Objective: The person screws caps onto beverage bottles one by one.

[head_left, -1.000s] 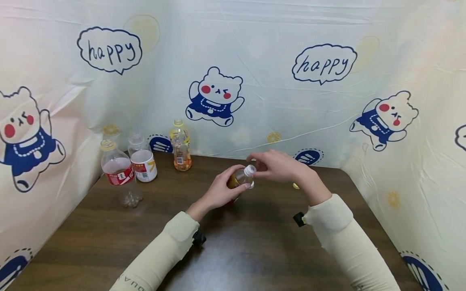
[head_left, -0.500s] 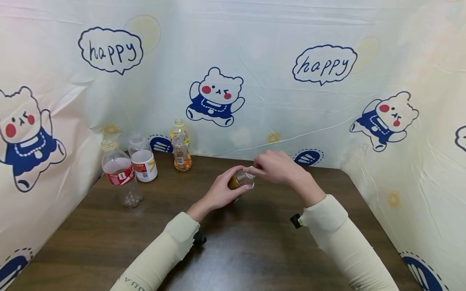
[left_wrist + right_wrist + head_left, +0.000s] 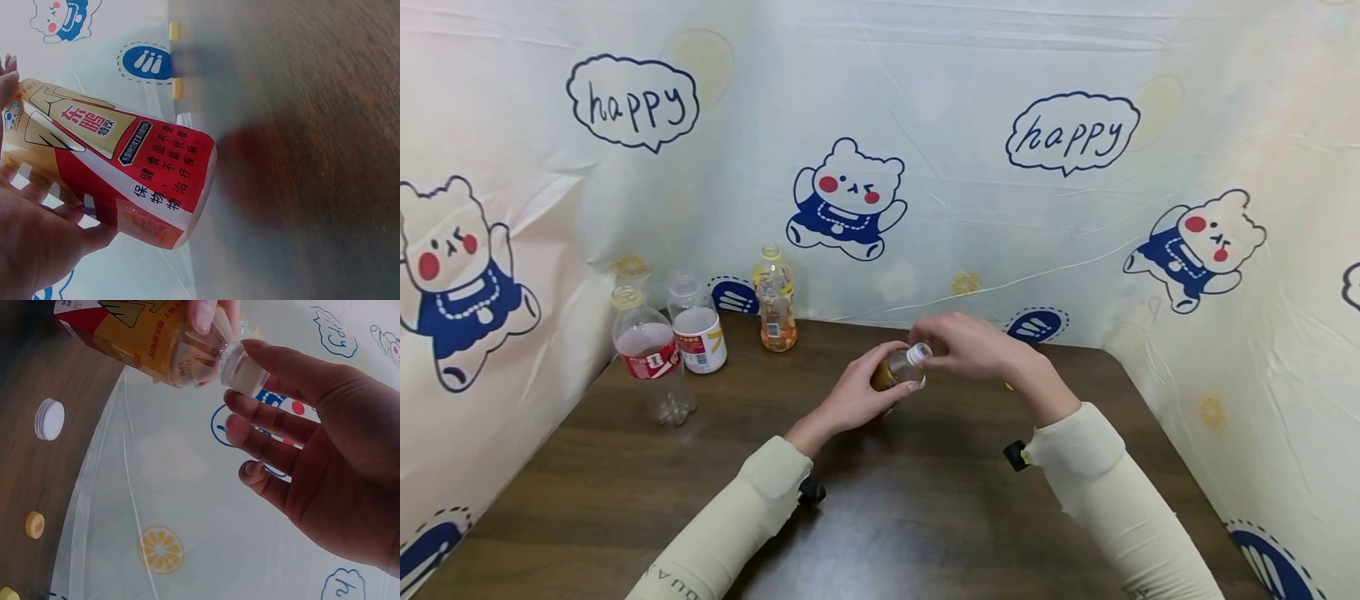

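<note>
My left hand (image 3: 857,387) grips a plastic drink bottle (image 3: 119,156) round its side, thumb toward the near side. Its label is yellow and red, and clear plastic shows at the shoulder. The bottle leans to the right in the head view, low over the table. A white cap (image 3: 242,372) sits at its mouth. My right hand (image 3: 973,346) pinches this cap, with the thumb on one side and a fingertip on the other. The remaining fingers of that hand are spread below the cap in the right wrist view.
On the back left of the brown table (image 3: 700,500) stand a red-labelled clear bottle (image 3: 651,358), a white-labelled bottle (image 3: 702,337) and a yellow-labelled bottle (image 3: 777,300). A loose white cap (image 3: 50,420) and an orange-yellow cap (image 3: 35,525) lie on the table. A printed curtain (image 3: 955,125) encloses it.
My right hand turned inward over the cap half a second ago and has since turned back, uncovering the cap's top. My left hand and the bottle have hardly moved.
</note>
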`<state>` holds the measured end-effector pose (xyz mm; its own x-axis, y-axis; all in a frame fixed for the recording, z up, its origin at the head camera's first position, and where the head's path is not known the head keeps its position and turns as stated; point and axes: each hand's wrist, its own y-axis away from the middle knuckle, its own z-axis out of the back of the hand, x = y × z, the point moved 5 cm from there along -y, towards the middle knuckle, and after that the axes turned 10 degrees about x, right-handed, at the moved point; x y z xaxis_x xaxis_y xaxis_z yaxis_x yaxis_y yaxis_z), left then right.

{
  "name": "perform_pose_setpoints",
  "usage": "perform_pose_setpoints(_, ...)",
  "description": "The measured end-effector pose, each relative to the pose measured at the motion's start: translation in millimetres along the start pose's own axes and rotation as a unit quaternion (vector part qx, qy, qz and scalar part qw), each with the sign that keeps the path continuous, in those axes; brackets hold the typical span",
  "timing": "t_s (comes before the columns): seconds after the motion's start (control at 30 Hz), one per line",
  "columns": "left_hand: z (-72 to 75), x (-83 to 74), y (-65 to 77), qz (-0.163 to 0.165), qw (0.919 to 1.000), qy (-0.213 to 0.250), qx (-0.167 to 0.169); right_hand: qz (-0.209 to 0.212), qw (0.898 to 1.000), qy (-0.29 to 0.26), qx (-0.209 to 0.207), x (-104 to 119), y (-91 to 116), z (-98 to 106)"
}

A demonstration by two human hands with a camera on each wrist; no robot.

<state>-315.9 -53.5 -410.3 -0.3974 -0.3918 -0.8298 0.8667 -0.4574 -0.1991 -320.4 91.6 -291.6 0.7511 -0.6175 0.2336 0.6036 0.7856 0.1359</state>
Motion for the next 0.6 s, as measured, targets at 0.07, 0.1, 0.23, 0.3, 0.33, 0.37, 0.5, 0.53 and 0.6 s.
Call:
perform_pose_setpoints(0.07,0.0,-1.5,-0.4,-0.007,1.0000,0.001,-0.005,-0.011,1.000,0.012,-0.006,-1.2,-0.6,-0.6)
perform_pose_setpoints(0.1,0.1,-1.9,-0.5,-0.010,0.9999,0.001,-0.008,-0.018,1.000,0.020,-0.009,-1.6,-0.7,-0.5)
perform_pose_setpoints(0.23,-0.3,-3.3,0.0,-0.023,0.9995,0.000,-0.023,-0.040,0.997,0.056,-0.020,-0.9,0.0,-0.4)
perform_pose_setpoints(0.3,0.1,-3.0,-0.8,-0.024,0.9993,-0.002,-0.028,-0.048,0.996,0.065,-0.024,0.0,0.0,0.6)
perform_pose_setpoints(0.33,0.4,-2.8,-1.2,-0.023,0.9993,-0.003,-0.029,-0.050,0.996,0.068,-0.027,0.5,-0.1,1.2)
perform_pose_setpoints(0.37,0.8,-2.5,-1.6,-0.023,0.9993,-0.003,-0.028,-0.054,0.996,0.068,-0.028,1.0,0.0,1.9)
perform_pose_setpoints(0.5,1.3,-0.8,-1.7,-0.017,0.9996,-0.003,-0.022,-0.052,0.997,0.049,-0.022,-0.3,-0.1,3.1)
perform_pose_setpoints(0.53,1.9,-2.9,-0.4,-0.017,0.9997,0.001,-0.020,-0.047,0.998,0.039,-0.019,-0.7,0.1,3.3)
perform_pose_setpoints(0.6,4.0,-10.9,4.0,-0.015,0.9996,0.014,-0.020,-0.033,0.999,0.021,-0.015,-1.8,0.3,2.9)
